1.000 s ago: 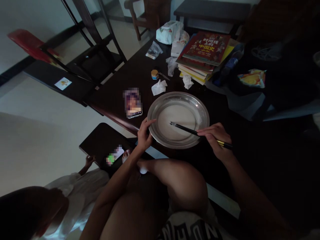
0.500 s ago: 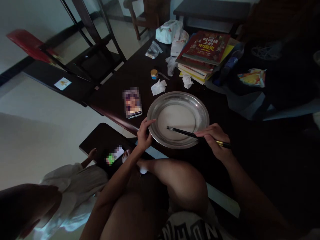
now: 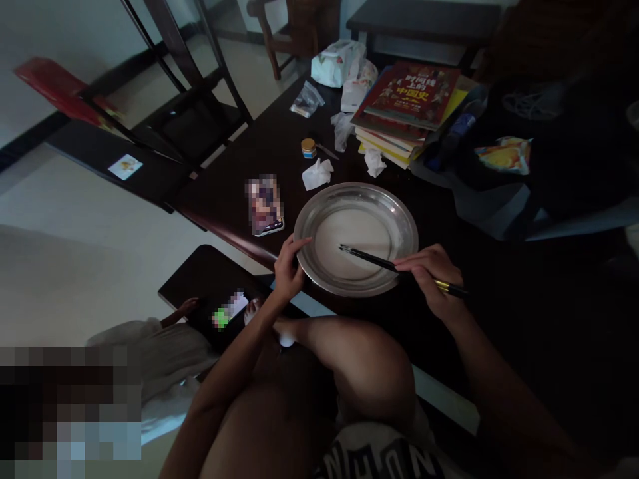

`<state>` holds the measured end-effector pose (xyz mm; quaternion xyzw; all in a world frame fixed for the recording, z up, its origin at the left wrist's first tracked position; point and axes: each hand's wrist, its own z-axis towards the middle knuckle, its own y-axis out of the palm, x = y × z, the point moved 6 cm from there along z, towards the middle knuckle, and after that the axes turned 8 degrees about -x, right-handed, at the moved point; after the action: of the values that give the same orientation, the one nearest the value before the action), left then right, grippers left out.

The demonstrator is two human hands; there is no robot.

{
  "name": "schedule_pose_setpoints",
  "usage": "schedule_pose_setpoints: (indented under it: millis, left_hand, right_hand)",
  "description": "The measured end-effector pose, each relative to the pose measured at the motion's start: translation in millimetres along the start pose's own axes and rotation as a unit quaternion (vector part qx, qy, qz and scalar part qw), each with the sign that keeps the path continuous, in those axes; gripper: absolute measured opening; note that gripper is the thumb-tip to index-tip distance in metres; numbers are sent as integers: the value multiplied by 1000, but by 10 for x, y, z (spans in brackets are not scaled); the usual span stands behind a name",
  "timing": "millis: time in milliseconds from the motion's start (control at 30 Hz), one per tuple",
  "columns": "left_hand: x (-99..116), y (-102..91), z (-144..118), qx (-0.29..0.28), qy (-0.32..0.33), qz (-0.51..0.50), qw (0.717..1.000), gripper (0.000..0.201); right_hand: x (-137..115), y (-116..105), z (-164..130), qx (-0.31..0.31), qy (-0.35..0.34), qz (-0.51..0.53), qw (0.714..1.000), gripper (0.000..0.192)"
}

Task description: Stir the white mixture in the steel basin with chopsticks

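Note:
A round metal basin (image 3: 407, 229) with pale, whitish contents stands near the edge of the dark table. My left hand (image 3: 289, 266) grips its left rim, the thumb or a finger lying over the edge. In my right hand (image 3: 439, 276), at the basin's right side, is a slim black paintbrush (image 3: 372, 258) with a gold band near its end. The brush slants down to the left, its tip over the middle of the basin. Whether the tip touches the contents I cannot tell.
Beyond the basin lie crumpled tissues (image 3: 318, 174), a small gold-lidded jar (image 3: 308, 148) and a stack of books (image 3: 409, 96). A phone (image 3: 265, 206) lies left of the basin. Another person (image 3: 164, 346) sits at lower left beside a bench (image 3: 192, 276) holding a second phone.
My right hand has drawn the paintbrush slightly right, its tip shifting right and a little away from me. My left hand and the basin stay put. The other person's hand moved right.

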<state>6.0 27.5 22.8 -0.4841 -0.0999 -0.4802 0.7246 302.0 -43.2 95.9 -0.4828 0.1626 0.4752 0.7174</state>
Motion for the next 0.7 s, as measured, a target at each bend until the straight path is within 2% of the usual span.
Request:
schedule_pose_setpoints:
  millis: [67,200,367,533,700]
  left_hand:
    - [-3,1,-2,1,-1,2,1000,38]
    - [-20,6,-8,-3,-12,6,1000,37]
    - [-11,9,-3,-4,-5,5,1000,38]
    - [4,0,-1,7,3,-11,1000,37]
    - [0,4,-4,-2,1,-4,1000,39]
  right_hand:
    - [6,-11,-3,6,8,10,1000,28]
    - [1,29,-2,-23,-1,0,1000,25]
    - [59,-13,-33,15,19,6,1000,27]
    - [-9,29,0,-18,-14,-3,1000,23]
    - [2,-11,-4,6,-1,2,1000,26]
